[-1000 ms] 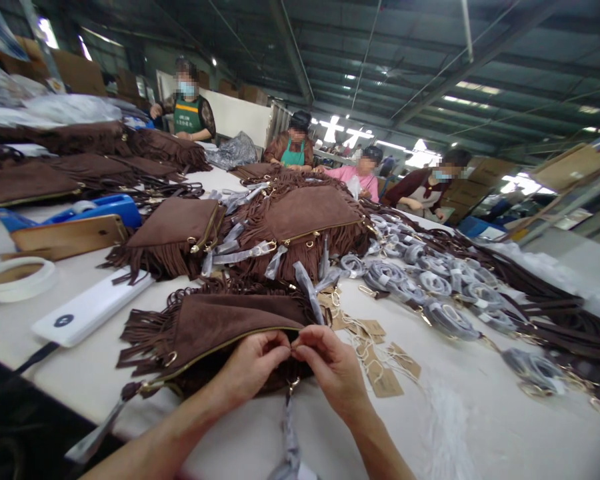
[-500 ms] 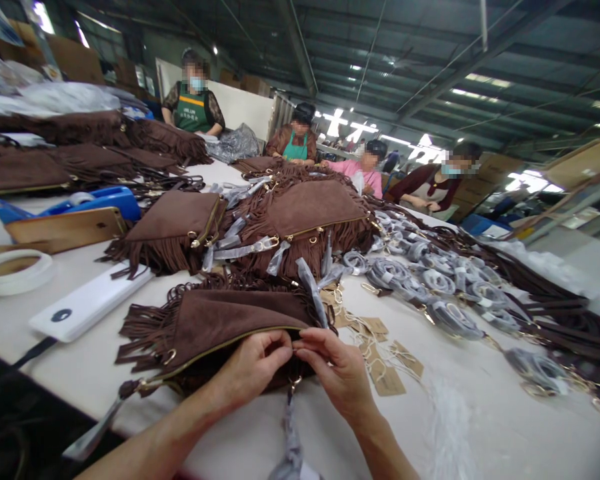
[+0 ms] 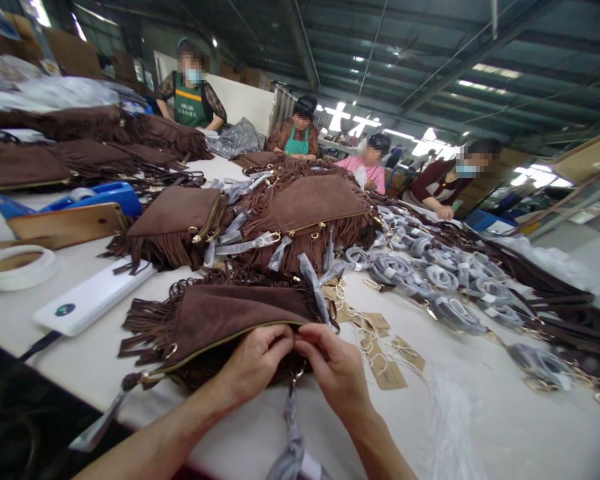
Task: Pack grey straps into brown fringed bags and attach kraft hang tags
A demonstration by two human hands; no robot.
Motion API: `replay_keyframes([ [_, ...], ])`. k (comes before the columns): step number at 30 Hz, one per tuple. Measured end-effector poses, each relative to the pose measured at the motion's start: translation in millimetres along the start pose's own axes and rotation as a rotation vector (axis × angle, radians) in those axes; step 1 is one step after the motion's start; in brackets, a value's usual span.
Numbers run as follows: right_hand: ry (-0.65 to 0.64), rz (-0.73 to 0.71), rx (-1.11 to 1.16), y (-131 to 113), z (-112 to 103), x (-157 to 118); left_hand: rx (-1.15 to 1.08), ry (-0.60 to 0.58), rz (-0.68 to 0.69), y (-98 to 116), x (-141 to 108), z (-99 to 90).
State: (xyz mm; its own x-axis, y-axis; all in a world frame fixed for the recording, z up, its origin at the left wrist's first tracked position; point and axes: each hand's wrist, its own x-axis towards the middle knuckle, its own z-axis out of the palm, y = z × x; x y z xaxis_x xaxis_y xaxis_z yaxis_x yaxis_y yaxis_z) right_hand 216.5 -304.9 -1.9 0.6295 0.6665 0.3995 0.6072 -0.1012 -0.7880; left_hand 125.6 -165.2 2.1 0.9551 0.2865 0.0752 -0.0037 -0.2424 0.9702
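Observation:
A brown fringed handbag [image 3: 215, 317] lies in front of me with its zipper mouth open. At the right end of that opening, my left hand [image 3: 265, 353] and my right hand [image 3: 330, 357] meet with thumbs and fingertips pinched. What sits between the fingertips is too small and covered to make out. Just below, a gold clasp joins the bag to a plastic-wrapped strap [image 3: 291, 427] that runs down toward me. A wrapped zipper pull [image 3: 100, 420] hangs off the bag's left end, over the table edge.
More fringed bags [image 3: 320, 203] are heaped behind. Coiled wrapped straps [image 3: 440, 277] and brown tags with white strings [image 3: 387, 367] lie to the right. A white power bank [image 3: 80, 310], tape roll [image 3: 17, 267], phone [image 3: 70, 227] and blue tape dispenser [image 3: 97, 200] stand left. Several co-workers sit across.
Both hands stay pinched together at the bag's opening, with only slight finger shifts. The view has moved a little. A co-worker at the far right has leaned and reached a hand forward.

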Motion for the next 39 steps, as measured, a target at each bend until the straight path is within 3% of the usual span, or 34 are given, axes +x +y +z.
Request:
replay_keyframes([
  [4, 0.031, 0.246, 0.329, 4, 10, -2, -0.010, 0.013, 0.014, 2, 0, -0.7],
  [9, 0.081, 0.283, 0.347, 6, 13, -3, 0.023, 0.003, 0.008, 3, 0, -2.6],
  [14, 0.067, 0.171, 0.283, 7, 11, -3, 0.045, 0.006, 0.014, 6, 0, -3.5],
  [21, -0.035, -0.061, -0.128, 2, -2, -4, 0.156, -0.028, 0.047, 0, -3, -3.6],
  [30, -0.100, -0.044, -0.176, 0, 0, -1, 0.208, -0.057, 0.104, -6, -3, -4.0],
  [34, -0.115, -0.106, -0.246, -13, -4, -1, 0.253, -0.090, 0.084, -8, -1, -1.6],
  [37, -0.198, -0.219, -0.295, -23, -20, -19, 0.347, -0.165, 0.185, 1, -13, -6.6],
  [39, -0.336, -0.336, -0.298, -20, -33, -43, 0.472, -0.181, 0.360, 9, -29, -16.3],
])
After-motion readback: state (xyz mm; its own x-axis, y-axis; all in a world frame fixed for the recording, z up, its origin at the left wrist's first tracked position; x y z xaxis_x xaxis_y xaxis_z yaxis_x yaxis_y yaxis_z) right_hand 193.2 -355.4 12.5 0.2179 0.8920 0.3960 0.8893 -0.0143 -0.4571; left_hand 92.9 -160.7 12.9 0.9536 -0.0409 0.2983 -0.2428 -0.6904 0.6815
